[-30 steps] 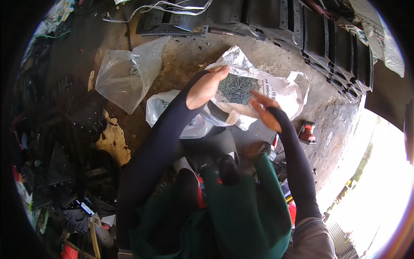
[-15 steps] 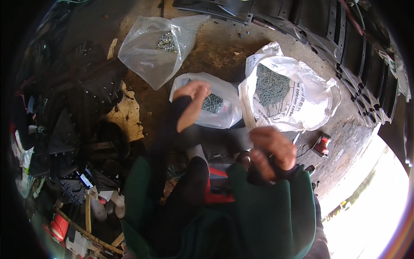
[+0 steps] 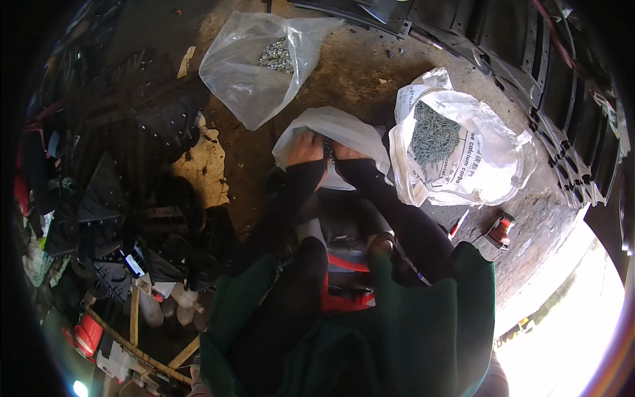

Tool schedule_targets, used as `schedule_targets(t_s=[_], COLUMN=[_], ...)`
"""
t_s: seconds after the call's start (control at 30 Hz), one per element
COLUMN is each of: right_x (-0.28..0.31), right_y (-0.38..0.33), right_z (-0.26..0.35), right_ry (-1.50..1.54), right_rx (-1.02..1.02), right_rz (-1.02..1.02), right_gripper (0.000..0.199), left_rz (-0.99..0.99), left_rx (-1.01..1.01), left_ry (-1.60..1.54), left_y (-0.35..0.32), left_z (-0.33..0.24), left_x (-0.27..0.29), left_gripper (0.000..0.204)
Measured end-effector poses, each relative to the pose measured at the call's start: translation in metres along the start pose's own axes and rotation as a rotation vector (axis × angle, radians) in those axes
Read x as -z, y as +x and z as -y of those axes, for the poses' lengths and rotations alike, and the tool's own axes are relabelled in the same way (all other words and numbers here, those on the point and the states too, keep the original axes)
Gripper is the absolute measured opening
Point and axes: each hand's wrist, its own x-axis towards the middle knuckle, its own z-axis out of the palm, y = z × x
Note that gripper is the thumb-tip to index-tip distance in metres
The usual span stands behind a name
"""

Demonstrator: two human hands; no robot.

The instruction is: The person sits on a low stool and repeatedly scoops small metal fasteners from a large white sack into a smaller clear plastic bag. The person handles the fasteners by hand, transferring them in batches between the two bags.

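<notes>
Both my hands reach into a clear plastic bag [image 3: 360, 137] that stands on the floor in front of me. My left hand [image 3: 305, 149] is at the bag's left side, the back of it showing and its fingertips hidden down inside. Close beside it, my right hand [image 3: 345, 153] goes in under the bag's raised far edge, and its fingers are out of sight. A few grey screws [image 3: 327, 147] show in the gap between the hands. What either hand holds, if anything, is hidden.
Right of the bag stands an open white woven sack [image 3: 496, 178] with many grey-green screws [image 3: 433, 135]. Farther left lies a clear bag [image 3: 241, 79] with metal nuts [image 3: 276, 55]. A red-and-black power tool [image 3: 503, 229] lies at right, black metal parts [image 3: 106, 192] at left.
Both hands were raised and apart, the left above the middle bag and the right near my lap. They have come together and gone down into that bag. The view has shifted slightly.
</notes>
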Motion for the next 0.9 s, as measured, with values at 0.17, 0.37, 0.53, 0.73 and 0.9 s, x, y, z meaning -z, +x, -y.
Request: schedule_targets(t_s=[0.17, 0.37, 0.53, 0.73, 0.9], right_x=[-0.027, -0.041, -0.04, -0.039, -0.058], right_y=[0.007, 0.002, -0.014, -0.033, -0.032], right_z=[-0.007, -0.02, -0.021, -0.023, -0.024], right_ry=[0.099, 0.114, 0.162, 0.2, 0.195], right_rx=[-0.035, 0.006, -0.066, -0.19, -0.217], right_rz=[-0.045, -0.115, -0.144, -0.182, -0.263], right_gripper=[0.025, 0.027, 0.03, 0.034, 0.032], left_rz=[0.027, -0.054, -0.063, -0.144, -0.061], left_rx=[0.035, 0.016, 0.011, -0.137, -0.172], left_ry=[0.018, 0.044, 0.079, 0.189, 0.244], left_y=[-0.002, -0.003, -0.005, -0.004, 0.002], left_z=[-0.001, 0.0, -0.001, 0.003, 0.013], left_x=[0.0, -0.006, -0.008, -0.017, -0.038], left_gripper=[0.046, 0.046, 0.048, 0.034, 0.026])
